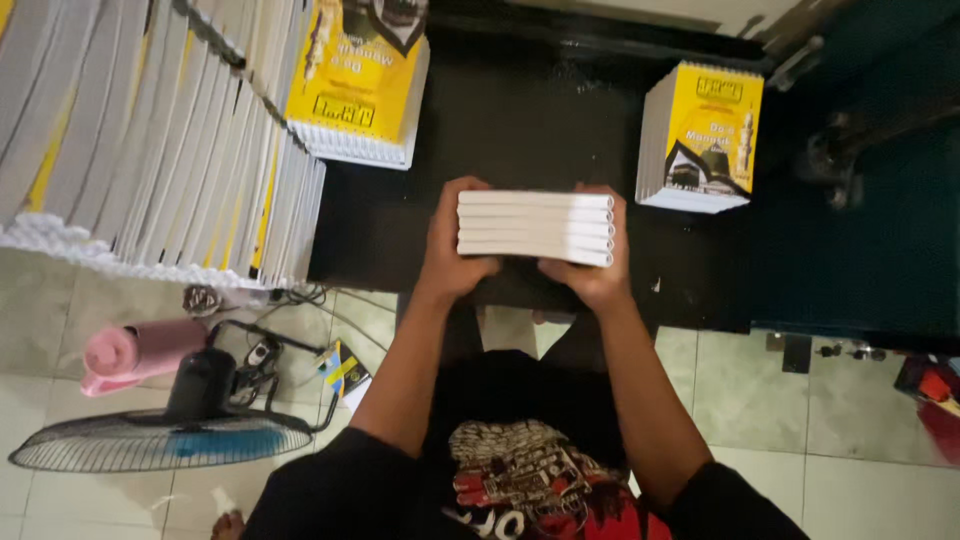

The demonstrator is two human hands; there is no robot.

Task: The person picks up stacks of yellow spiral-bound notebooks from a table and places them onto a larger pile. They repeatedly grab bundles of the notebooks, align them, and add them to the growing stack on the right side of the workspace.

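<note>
Hands first: your left hand (452, 250) and right hand (595, 265) closed their fingers around the ends of a small stack of books (536, 227) above the near table (520, 120) edge. Stiff, fairly heavy, probably slippery; squeezing both ends suited it.

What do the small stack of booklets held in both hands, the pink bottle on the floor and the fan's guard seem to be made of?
Stack of booklets: paper, with matte white page edges in thin layers.
Pink bottle: probably plastic, smooth with a soft sheen; coated metal is possible.
Fan guard: likely metal wire, with thin radiating spokes.
</note>
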